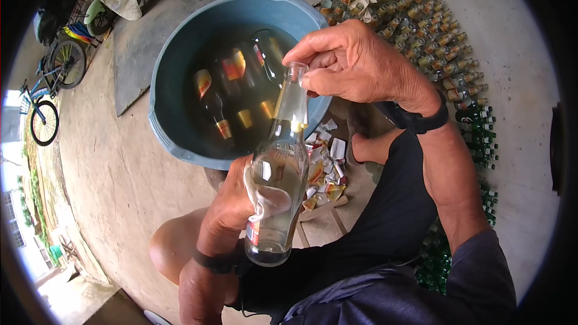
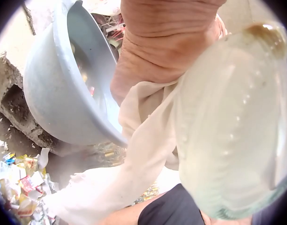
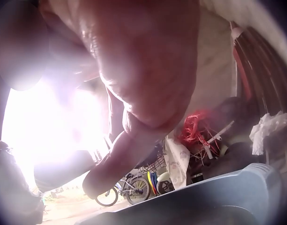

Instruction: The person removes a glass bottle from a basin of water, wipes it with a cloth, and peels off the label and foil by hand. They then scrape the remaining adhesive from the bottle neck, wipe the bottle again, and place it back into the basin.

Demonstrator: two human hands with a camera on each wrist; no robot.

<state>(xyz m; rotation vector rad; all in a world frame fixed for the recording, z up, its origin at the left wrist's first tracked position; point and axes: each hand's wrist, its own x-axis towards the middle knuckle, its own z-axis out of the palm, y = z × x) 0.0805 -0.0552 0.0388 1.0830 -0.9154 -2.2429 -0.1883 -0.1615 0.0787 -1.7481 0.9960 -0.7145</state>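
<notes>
A clear glass bottle (image 1: 278,165) tilts over the lap, mouth up. My left hand (image 1: 226,210) grips its body from the side, with a wet white cloth (image 1: 268,200) between palm and glass. In the left wrist view the cloth (image 2: 145,147) hangs down beside the bottle (image 2: 232,126). Thumb and index finger of my right hand (image 1: 373,66) pinch the bottle's mouth. A pale label with gold bits (image 1: 299,125) shows on the neck, and a red-and-white label piece (image 1: 253,233) low on the body.
A blue-grey tub (image 1: 158,105) of murky water stands ahead, with several labelled bottles (image 1: 235,66) in it. Torn label scraps (image 1: 325,168) lie beside a low wooden frame (image 1: 322,212). Rows of bottles (image 1: 421,36) and green bottles (image 1: 478,132) crowd the right. A bicycle (image 1: 51,84) stands far left.
</notes>
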